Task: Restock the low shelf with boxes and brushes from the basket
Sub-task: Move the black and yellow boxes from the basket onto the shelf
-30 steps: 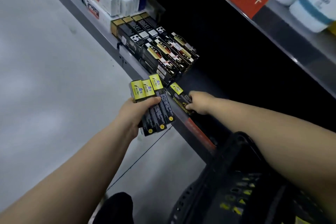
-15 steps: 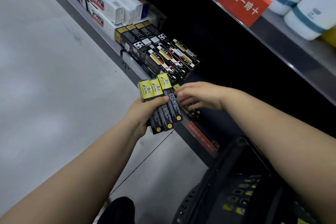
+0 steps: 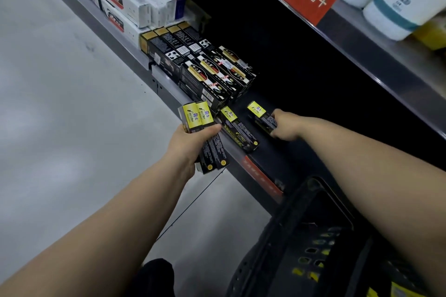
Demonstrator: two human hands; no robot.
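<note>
left grip (image 3: 193,143) curled round two yellow boxes (image 3: 198,116) | right grip (image 3: 286,125) holds one box (image 3: 260,114) on low shelf (image 3: 284,160) | risk: edge box (image 3: 237,129) lies at the lip, a nudge may tip it

Left hand (image 3: 190,142): held boxes (image 3: 205,137), two side by side in grip, just off front edge of low shelf (image 3: 270,157), over floor (image 3: 60,103). Lone box (image 3: 237,130) just right of left hand, on shelf lip, between hands. Right hand (image 3: 284,125) deeper in shelf, gripping near end of inner box (image 3: 261,117). Box stack (image 3: 212,72) beyond both hands, same shelf. Basket (image 3: 301,236) under right forearm. Upper shelf (image 3: 386,55) above right hand.
</note>
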